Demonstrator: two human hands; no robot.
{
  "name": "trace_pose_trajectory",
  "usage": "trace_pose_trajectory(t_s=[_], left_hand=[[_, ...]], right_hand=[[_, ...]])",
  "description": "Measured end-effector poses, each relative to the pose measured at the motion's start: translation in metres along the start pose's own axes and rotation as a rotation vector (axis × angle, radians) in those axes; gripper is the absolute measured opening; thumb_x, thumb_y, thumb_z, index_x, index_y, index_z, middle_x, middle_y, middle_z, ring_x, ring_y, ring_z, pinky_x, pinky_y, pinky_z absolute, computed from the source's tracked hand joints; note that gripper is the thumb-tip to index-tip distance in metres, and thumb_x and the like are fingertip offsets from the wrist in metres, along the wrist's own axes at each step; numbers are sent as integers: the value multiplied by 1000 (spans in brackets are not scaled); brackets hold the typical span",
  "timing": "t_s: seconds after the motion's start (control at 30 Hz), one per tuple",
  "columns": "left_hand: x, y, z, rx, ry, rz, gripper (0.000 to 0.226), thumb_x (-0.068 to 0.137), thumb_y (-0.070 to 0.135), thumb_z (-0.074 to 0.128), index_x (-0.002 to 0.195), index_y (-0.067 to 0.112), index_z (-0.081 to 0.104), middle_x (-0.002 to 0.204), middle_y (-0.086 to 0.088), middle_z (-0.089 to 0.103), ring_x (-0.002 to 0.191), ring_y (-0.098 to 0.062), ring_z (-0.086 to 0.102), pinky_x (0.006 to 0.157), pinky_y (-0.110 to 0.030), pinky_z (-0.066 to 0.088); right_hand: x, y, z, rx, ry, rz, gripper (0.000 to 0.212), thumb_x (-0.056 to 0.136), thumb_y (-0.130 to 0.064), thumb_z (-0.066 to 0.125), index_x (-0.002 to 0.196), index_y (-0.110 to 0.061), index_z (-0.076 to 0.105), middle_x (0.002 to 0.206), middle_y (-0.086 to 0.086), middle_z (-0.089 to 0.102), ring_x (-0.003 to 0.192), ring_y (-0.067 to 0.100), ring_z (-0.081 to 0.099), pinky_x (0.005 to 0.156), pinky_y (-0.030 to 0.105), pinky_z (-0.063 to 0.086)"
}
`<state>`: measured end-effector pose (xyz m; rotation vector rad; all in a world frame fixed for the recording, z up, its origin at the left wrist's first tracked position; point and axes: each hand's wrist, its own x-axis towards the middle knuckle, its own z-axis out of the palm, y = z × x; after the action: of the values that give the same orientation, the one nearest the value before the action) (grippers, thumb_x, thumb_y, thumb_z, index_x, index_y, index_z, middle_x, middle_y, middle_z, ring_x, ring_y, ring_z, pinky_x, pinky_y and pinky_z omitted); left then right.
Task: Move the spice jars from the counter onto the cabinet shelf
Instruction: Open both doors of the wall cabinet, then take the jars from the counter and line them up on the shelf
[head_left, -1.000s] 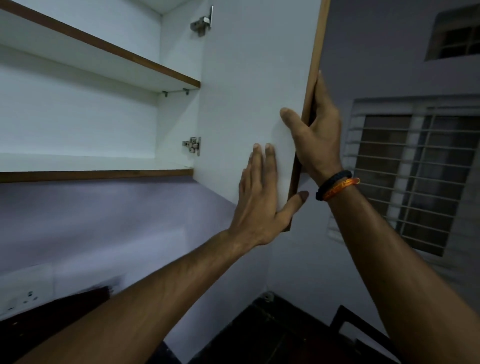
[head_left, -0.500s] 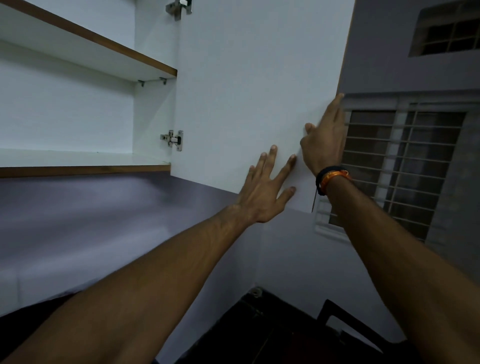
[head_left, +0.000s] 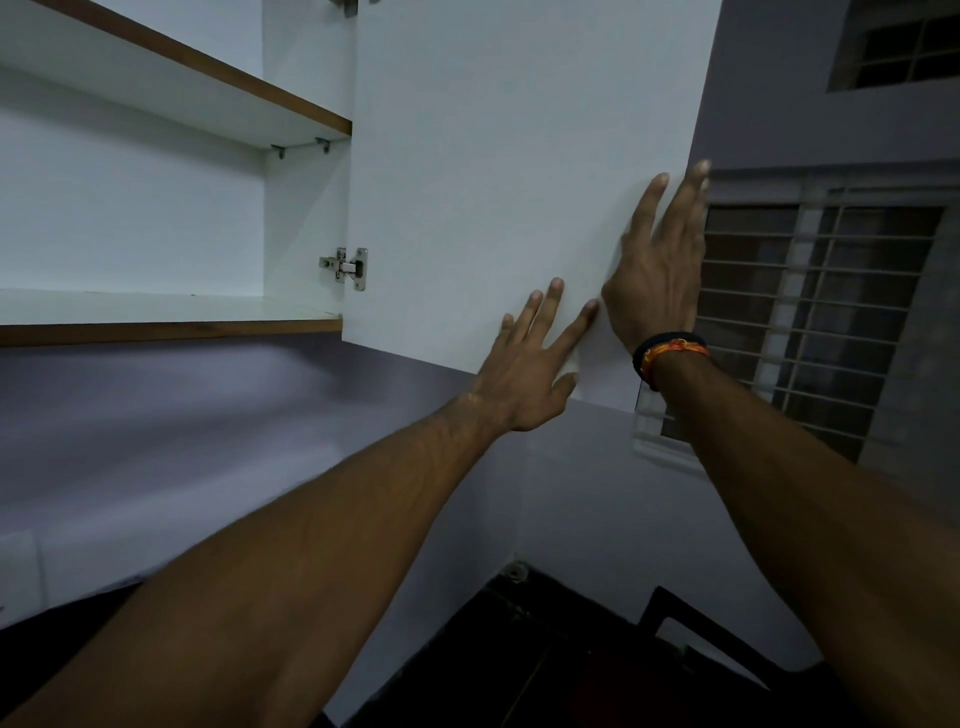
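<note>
Spice jars: none in view; counter mostly out of frame below. Cabinet door swung wide. Left hand flat on door's inner face near bottom edge, fingers straight and spread. Right hand flat near door's free edge, fingers straight, holding nothing. Judgement: both palms pushing door back to clear access. Lower shelf bare where seen; upper shelf seen from beneath, contents hidden.

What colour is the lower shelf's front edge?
Brown wood-tone edge on a white shelf; head view.
</note>
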<state>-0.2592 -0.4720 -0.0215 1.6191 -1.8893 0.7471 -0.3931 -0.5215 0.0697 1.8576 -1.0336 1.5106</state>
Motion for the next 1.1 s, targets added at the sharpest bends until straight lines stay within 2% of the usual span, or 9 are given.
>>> trace_pose_trajectory(t_s=[0.17, 0.3, 0.37, 0.4, 0.5, 0.63, 0.8, 1.0, 1.1], left_hand=[[-11, -9, -22, 28, -95, 36, 83, 99, 37, 50, 160, 34, -6, 167, -8, -19, 155, -35, -5, 124, -55, 8], [-39, -27, -41, 64, -155, 10, 85, 97, 33, 55, 161, 28, -1, 168, -11, -9, 155, -35, 4, 125, -49, 9], [-60, -43, -51, 86, -191, -30, 86, 95, 31, 57, 161, 24, 2, 169, -12, 0, 154, -34, 9, 124, -46, 10], [-70, -50, -56, 95, -213, -53, 85, 94, 31, 57, 161, 22, 5, 168, -13, 6, 153, -32, 13, 123, -43, 12], [-109, -76, -73, 131, -304, -148, 82, 94, 28, 59, 161, 15, 12, 166, -13, 19, 151, -29, 21, 122, -41, 16], [-171, -111, -98, 194, -409, -316, 80, 95, 28, 58, 160, 14, 14, 165, -10, 22, 150, -29, 22, 123, -44, 19], [-259, -143, -139, 287, -486, -502, 78, 95, 28, 59, 160, 14, 17, 164, -12, 24, 148, -32, 26, 120, -46, 24], [-360, -156, -173, 262, -500, -757, 73, 95, 26, 59, 158, 15, 23, 161, -13, 31, 144, -34, 32, 117, -47, 32], [-415, -149, -181, 199, -474, -910, 71, 95, 24, 60, 156, 17, 26, 158, -14, 36, 141, -33, 36, 115, -47, 35]], right_hand=[[-2, -16, -13, -89, -28, 33, 83, 82, 6, 41, 159, 1, 10, 165, 34, -2, 155, 46, -1, 126, 60, 4], [-10, -44, -17, -128, -77, -76, 82, 79, 3, 46, 157, 3, 21, 166, 30, 4, 156, 44, 1, 125, 61, 1], [-21, -63, -11, -23, -128, -128, 73, 81, 2, 49, 153, 3, 33, 164, 28, 19, 156, 42, 9, 127, 56, 5], [-28, -72, -7, 50, -148, -156, 67, 82, 2, 51, 149, 2, 41, 160, 27, 31, 155, 41, 17, 127, 54, 13], [-53, -107, 4, 253, -231, -243, 55, 82, 4, 54, 137, 0, 57, 139, 24, 55, 137, 40, 44, 108, 51, 37], [-91, -168, 18, 426, -333, -336, 51, 80, 6, 54, 130, -1, 63, 124, 23, 63, 113, 42, 57, 93, 48, 43], [-142, -251, 22, 594, -450, -418, 48, 82, 4, 53, 128, -3, 65, 121, 20, 64, 108, 40, 56, 89, 45, 44], [-213, -333, 8, 803, -607, -487, 42, 90, -1, 55, 130, -8, 66, 129, 16, 66, 117, 36, 58, 102, 45, 46], [-261, -365, -4, 897, -731, -558, 41, 90, -1, 56, 129, -7, 67, 128, 16, 66, 117, 35, 58, 102, 44, 47]])
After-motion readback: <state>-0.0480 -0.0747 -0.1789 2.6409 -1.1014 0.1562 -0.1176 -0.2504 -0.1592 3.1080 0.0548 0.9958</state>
